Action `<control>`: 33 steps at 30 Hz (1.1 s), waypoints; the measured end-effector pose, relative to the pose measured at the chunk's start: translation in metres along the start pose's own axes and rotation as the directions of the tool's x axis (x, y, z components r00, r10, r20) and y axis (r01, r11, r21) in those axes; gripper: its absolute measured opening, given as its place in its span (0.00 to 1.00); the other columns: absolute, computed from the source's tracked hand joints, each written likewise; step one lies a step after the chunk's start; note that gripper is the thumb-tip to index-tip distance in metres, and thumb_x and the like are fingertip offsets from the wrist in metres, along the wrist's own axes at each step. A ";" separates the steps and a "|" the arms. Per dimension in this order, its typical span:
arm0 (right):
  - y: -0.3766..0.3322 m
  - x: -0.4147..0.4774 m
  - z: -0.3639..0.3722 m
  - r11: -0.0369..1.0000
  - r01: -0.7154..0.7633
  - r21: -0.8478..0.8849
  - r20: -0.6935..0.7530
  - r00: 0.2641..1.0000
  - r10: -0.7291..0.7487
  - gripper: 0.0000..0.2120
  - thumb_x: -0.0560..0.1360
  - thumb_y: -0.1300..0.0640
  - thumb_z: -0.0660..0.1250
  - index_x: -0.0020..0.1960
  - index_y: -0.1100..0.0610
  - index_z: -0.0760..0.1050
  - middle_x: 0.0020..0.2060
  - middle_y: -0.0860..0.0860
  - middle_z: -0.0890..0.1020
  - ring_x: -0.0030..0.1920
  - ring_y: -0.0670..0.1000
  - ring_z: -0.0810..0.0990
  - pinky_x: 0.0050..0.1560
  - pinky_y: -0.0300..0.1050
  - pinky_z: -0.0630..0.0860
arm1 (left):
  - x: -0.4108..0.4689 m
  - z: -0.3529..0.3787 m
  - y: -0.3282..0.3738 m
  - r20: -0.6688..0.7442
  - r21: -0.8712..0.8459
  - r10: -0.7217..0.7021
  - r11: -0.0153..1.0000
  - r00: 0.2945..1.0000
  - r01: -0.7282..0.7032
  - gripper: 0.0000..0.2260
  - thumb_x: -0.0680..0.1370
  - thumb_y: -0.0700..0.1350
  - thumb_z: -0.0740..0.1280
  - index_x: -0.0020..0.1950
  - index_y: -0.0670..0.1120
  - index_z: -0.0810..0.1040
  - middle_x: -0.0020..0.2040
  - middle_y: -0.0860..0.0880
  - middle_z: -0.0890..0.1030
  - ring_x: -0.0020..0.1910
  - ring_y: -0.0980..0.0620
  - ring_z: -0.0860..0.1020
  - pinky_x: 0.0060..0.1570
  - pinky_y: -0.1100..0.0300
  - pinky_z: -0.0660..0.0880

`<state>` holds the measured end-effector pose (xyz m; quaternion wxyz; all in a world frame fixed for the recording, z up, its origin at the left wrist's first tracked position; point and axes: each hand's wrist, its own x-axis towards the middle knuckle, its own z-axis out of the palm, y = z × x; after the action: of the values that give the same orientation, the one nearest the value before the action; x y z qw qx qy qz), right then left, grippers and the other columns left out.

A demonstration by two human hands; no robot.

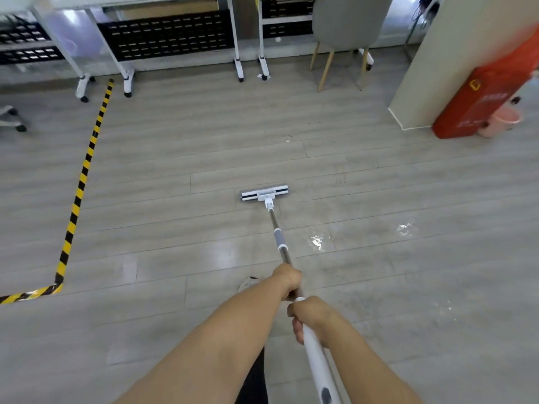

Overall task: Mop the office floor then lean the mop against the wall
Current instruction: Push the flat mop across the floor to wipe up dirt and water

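A flat mop (264,195) with a white and black head lies on the grey wood-look floor (175,176) ahead of me. Its metal pole with a grey sleeve (280,236) runs back toward me into a white handle. My left hand (288,278) grips the pole further down. My right hand (310,316) grips the white handle just behind it. Wet shiny patches (316,242) show on the floor to the right of the pole.
Yellow-black tape (84,173) marks the floor at left. Wheeled desk legs (127,80) and a grey chair (347,27) stand along the far side. A cream pillar (443,62), a red box (478,106) and a pink bucket (503,119) are at right.
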<state>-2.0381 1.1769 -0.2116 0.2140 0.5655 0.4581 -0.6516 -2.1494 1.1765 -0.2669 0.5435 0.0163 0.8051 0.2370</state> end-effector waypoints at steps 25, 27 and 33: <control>-0.058 0.021 0.035 0.994 -0.061 0.086 0.013 0.998 0.060 0.08 0.74 0.69 0.59 0.52 0.62 0.70 0.23 0.55 0.71 0.21 0.52 0.69 0.26 0.41 0.71 | 0.041 -0.053 0.015 0.026 -0.094 0.002 0.996 1.000 0.000 0.10 0.78 0.39 0.60 0.56 0.37 0.74 0.47 0.37 0.82 0.33 0.42 0.80 0.23 0.58 0.75; -0.072 0.032 0.036 0.994 -0.066 0.091 -0.001 0.998 0.066 0.07 0.74 0.69 0.59 0.51 0.62 0.71 0.23 0.55 0.71 0.21 0.52 0.69 0.27 0.40 0.70 | 0.049 -0.063 0.027 0.020 -0.085 0.012 0.996 1.000 -0.011 0.04 0.79 0.38 0.60 0.52 0.40 0.72 0.44 0.39 0.80 0.32 0.44 0.79 0.19 0.61 0.73; -0.066 0.047 0.037 0.996 -0.061 0.071 -0.030 0.998 0.063 0.06 0.73 0.69 0.59 0.49 0.63 0.71 0.23 0.55 0.72 0.22 0.52 0.69 0.27 0.42 0.71 | 0.068 -0.055 0.022 0.030 -0.085 0.006 0.996 1.000 -0.003 0.08 0.79 0.39 0.60 0.56 0.39 0.73 0.46 0.38 0.81 0.34 0.41 0.80 0.23 0.58 0.75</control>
<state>-2.1232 1.1896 -0.2337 0.2070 0.5970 0.4205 -0.6511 -2.2310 1.1951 -0.3009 0.5552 -0.0013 0.7861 0.2718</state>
